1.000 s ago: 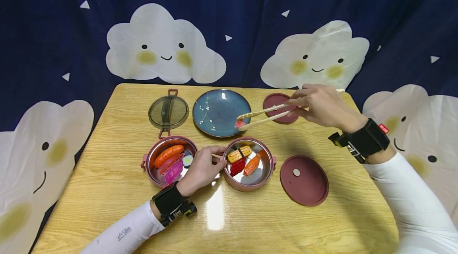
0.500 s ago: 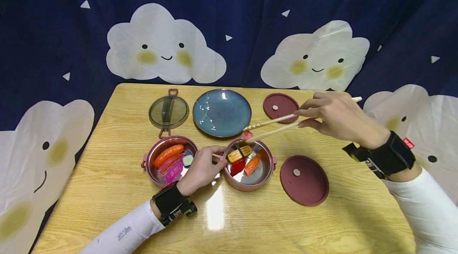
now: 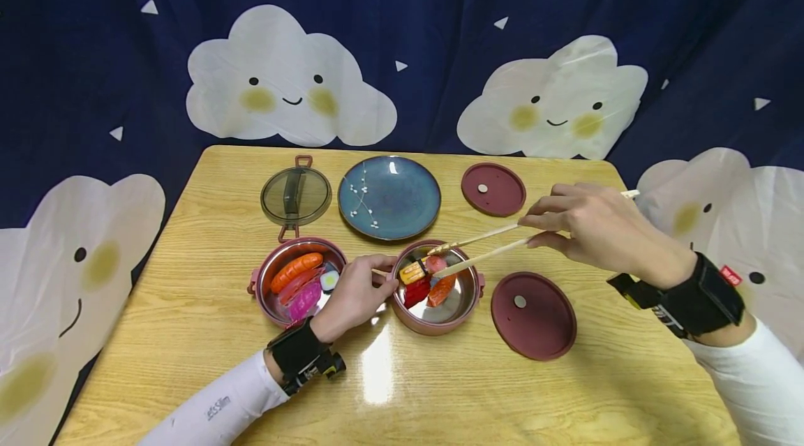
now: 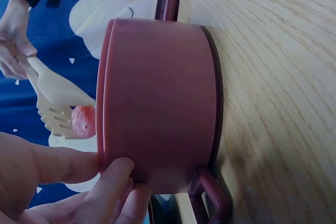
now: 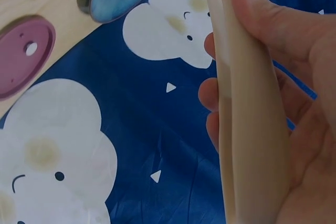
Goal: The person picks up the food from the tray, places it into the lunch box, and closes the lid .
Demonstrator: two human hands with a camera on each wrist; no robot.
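Observation:
My left hand (image 3: 358,289) pinches the rim of the right-hand pink pot (image 3: 433,327), thumb inside and fingers curled on its outer wall, as the left wrist view shows. My right hand (image 3: 584,226) grips beige tongs (image 3: 480,258) with one fork end and one spoon end. Between their tips is a round pinkish-red toy food piece (image 3: 434,264), over the pot's inside; in the left wrist view the round piece (image 4: 83,121) shows right at the rim. Inside this pot lie a yellow toy sushi with a dark band (image 3: 412,272), a red piece (image 3: 417,292) and an orange piece (image 3: 442,290).
A second pink pot (image 3: 276,322), partly behind my left hand, holds an orange sausage (image 3: 296,273), a magenta piece (image 3: 304,301) and a white roll (image 3: 329,280). Behind stand a glass lid (image 3: 310,198) and a blue plate (image 3: 402,195). Two maroon lids (image 3: 543,320) lie to the right.
My right hand has brought the tongs and round piece from the blue plate's front edge, toward me and down over the right-hand pot. My left hand stays on the rim.

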